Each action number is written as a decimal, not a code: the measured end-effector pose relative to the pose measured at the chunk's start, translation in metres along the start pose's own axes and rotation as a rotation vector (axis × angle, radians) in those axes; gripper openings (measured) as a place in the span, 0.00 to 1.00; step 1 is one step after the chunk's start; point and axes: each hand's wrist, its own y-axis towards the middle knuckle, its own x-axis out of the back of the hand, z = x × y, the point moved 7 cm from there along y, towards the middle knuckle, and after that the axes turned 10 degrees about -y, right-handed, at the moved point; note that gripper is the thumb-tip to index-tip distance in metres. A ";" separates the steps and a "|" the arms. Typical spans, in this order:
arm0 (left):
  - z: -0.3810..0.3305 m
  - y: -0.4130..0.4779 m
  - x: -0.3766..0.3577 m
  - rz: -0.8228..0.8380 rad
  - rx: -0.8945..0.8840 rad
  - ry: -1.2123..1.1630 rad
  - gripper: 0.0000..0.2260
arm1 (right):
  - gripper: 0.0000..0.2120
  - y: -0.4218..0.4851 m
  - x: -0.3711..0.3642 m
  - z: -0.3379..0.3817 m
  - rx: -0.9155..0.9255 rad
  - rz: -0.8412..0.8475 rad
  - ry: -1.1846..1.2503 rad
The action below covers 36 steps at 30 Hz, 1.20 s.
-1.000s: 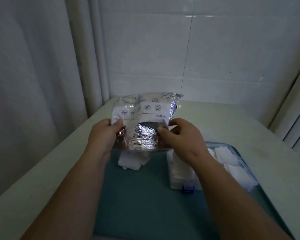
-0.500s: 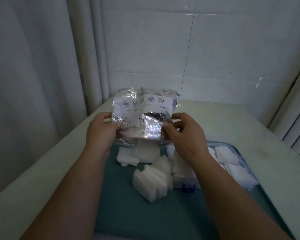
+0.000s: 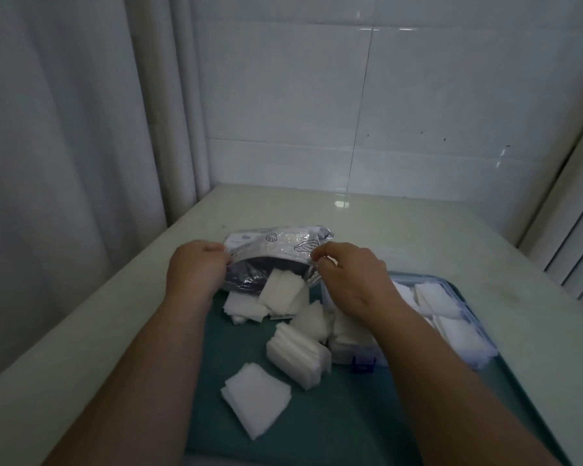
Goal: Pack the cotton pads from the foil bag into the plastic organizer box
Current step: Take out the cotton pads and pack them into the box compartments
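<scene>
The silver foil bag lies tipped toward me, its mouth open. My left hand grips the left edge of the mouth, and my right hand pinches the right edge. White square cotton pads spill from the opening onto the teal mat. A leaning stack of pads lies at the mat's middle and a flat stack nearer me. The clear plastic organizer box with a blue latch stands to the right, holding pads; my right forearm hides part of it.
A pale table carries the mat. A white curtain hangs at the left, a tiled wall stands behind, and window blinds rise at the right.
Both hands lowered the bag from upright to tipped toward me. More pads have dropped out onto the mat, including the flat stack nearest me.
</scene>
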 end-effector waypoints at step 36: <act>-0.009 -0.087 -0.055 1.264 -0.198 0.620 0.12 | 0.13 -0.027 -0.012 0.023 0.302 0.222 -0.419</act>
